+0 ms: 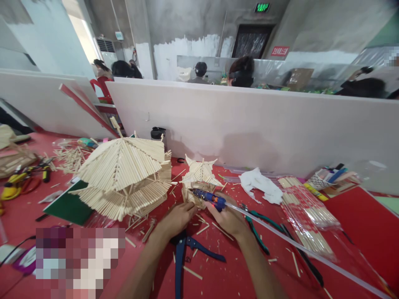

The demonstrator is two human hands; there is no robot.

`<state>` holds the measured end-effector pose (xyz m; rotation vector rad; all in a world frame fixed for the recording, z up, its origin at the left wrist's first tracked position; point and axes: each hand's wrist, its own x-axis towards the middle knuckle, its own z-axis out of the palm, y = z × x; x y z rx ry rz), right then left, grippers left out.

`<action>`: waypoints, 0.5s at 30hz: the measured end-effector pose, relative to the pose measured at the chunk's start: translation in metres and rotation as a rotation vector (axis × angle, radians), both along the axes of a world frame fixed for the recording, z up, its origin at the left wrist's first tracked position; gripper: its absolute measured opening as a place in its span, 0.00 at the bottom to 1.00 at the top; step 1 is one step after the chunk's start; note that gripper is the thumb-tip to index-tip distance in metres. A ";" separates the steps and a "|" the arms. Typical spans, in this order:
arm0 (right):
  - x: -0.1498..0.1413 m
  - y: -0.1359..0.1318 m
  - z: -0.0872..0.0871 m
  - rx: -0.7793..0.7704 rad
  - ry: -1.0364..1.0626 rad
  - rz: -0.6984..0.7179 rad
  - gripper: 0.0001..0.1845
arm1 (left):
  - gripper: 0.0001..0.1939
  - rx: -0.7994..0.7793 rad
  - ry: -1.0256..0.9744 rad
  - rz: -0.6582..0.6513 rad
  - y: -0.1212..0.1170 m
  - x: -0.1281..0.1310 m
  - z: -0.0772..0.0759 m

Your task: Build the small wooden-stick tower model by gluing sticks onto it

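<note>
My right hand [227, 216] is wrapped round a blue hot glue gun [210, 197], its nozzle pointing left at a small wooden-stick pavilion model [201, 172]. A long clear glue stick [280, 234] runs out of the gun's back toward the lower right. At the base of the small model rests my left hand [183, 216], fingers bent against it; what they grip, if anything, is hidden. A larger two-tiered stick pavilion [124, 170] stands to the left. Below my hands lie dark blue cutters [183, 253]; green-handled pliers [260, 232] are right of my right hand.
Bagged sticks [307, 216], white tissue [260, 185] and a pen basket [322, 176] lie to the right. Yellow tools [15, 182] and loose sticks [71, 158] are at left. A white partition [249, 120] borders the red table's back; people sit beyond it.
</note>
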<state>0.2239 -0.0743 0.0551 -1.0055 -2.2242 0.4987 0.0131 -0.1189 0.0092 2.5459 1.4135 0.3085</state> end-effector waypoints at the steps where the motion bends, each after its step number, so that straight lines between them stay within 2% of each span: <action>1: 0.001 0.000 0.002 -0.009 -0.019 -0.023 0.15 | 0.18 0.002 0.008 -0.002 0.000 0.000 0.001; 4: 0.005 0.000 0.008 -0.033 -0.052 -0.054 0.14 | 0.16 -0.002 0.023 0.005 0.000 0.000 0.002; 8: 0.009 0.000 0.013 -0.045 -0.005 0.029 0.09 | 0.15 -0.036 0.016 0.024 0.000 0.002 0.003; 15: 0.002 -0.001 0.007 0.035 0.012 0.043 0.08 | 0.18 -0.069 0.010 0.022 0.000 0.002 0.004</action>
